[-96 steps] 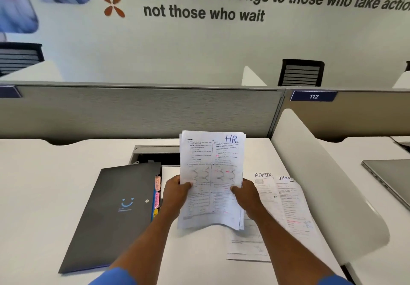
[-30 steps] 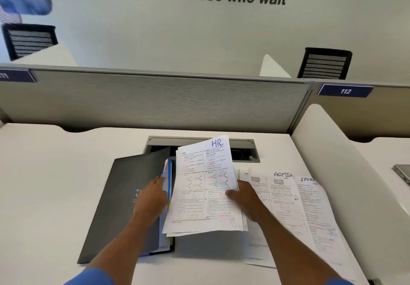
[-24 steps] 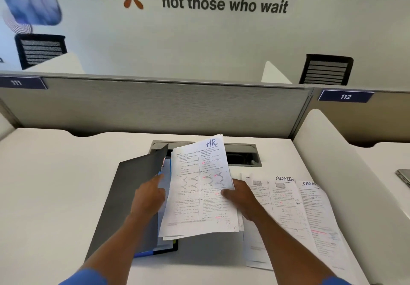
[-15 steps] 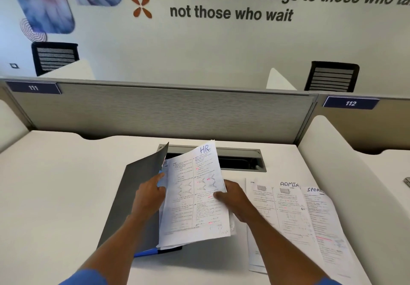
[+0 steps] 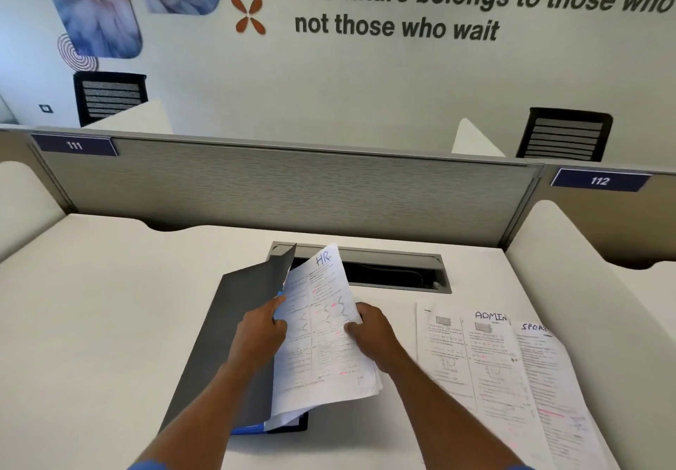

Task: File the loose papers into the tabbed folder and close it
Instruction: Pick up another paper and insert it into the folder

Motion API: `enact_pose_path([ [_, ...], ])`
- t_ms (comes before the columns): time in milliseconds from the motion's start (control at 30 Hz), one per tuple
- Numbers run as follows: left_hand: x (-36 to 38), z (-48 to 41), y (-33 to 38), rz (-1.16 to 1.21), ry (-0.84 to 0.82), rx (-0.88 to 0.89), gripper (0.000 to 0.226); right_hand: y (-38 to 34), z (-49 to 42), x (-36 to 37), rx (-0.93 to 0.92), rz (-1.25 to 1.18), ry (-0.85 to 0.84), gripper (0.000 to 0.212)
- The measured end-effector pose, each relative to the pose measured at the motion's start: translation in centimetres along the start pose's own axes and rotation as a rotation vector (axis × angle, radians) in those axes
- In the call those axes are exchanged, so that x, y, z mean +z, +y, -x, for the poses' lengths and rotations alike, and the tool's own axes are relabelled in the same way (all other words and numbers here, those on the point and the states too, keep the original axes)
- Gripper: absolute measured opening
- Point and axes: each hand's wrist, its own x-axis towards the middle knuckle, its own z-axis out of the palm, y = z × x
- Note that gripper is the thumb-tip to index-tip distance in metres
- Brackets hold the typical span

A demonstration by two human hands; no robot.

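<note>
White surface (image 5: 91, 305) fills the lower frame. At its centre the right grip (image 5: 371, 338) pinches the right edge of the HR papers (image 5: 322, 334), thumb on top. The stack tilts left, its left edge at the gap under the raised dark cover of the tabbed folder (image 5: 230, 327). The left grip (image 5: 258, 336) holds that cover's free edge up. A blue inner pocket (image 5: 248, 429) shows at the folder's lower edge. Right of centre, the ADMIN sheets (image 5: 472, 359) and an overlapping SPOR-headed sheet (image 5: 548, 378) lie flat. Above the papers, a cable hatch (image 5: 395, 272) sits open below the grey partition (image 5: 292, 195).
</note>
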Motion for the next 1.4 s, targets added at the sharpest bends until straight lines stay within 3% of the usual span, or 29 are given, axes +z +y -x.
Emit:
enact_pose_path([
  [267, 0.5, -0.2, 0.0, -0.045, -0.015, 0.019, 0.055, 0.0, -0.9, 0.8, 0.022, 0.037, 0.082, 0.024],
  [700, 0.8, -0.5, 0.3, -0.069, 0.017, 0.032, 0.057, 0.3, -0.8, 6.6, 0.064, -0.027, -0.131, 0.034],
  [867, 0.9, -0.5, 0.2, -0.042, -0.001, 0.038, 0.054, 0.6, -0.9, 7.6, 0.147, 0.142, 0.094, 0.012],
  [967, 1.1, -0.5, 0.1, -0.06, -0.003, 0.035, 0.053, 0.7, -1.0, 8.5, 0.169, 0.192, 0.152, 0.015],
  [1067, 1.6, -0.6, 0.2, -0.085, 0.005, 0.059, 0.056, 0.5, -1.0, 9.4, 0.199, 0.173, 0.122, 0.006],
  [1233, 2.5, -0.6, 0.2, -0.095, -0.003, 0.068, 0.057, 0.9, -1.0, 10.0, 0.196, 0.195, -0.065, 0.012],
  [1400, 3.4, -0.2, 0.4, -0.091, -0.02, 0.073, 0.054, 1.1, -1.0, 8.5, 0.15, 0.158, -0.052, 0.008],
])
